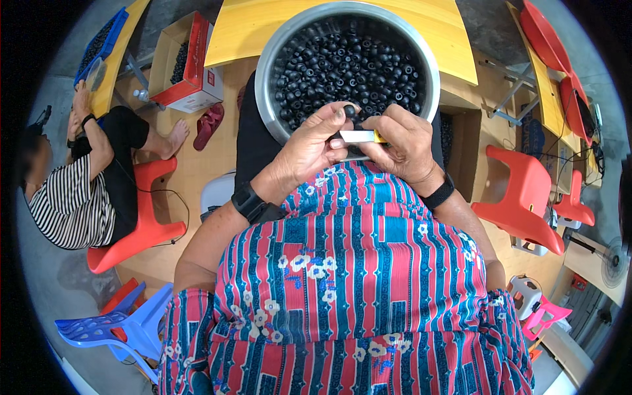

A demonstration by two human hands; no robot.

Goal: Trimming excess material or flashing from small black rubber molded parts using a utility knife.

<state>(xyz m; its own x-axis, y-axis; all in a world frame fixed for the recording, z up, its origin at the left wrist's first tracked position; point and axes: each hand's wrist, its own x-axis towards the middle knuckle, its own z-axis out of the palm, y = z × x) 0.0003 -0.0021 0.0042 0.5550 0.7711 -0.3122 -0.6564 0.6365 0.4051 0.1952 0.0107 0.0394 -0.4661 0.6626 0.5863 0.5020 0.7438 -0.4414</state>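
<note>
A large metal basin (261,85) stands in front of me, filled with small round black parts (352,66), many showing a hole. Over its near rim, my left hand (309,141) pinches one black part (349,111) between thumb and fingers. My right hand (407,141) is closed round a knife; its broad pale blade (359,136) points left, with a bit of yellow by the fingers. The blade's tip reaches the left fingertips, below the held part. Most of the knife's handle is hidden in my right hand.
A yellow table (454,39) lies beyond the basin. To the left, another person (79,191) sits on a red stool (155,224) near a red and white carton (191,79). On the right are a red stool (517,194) and red basins (546,36).
</note>
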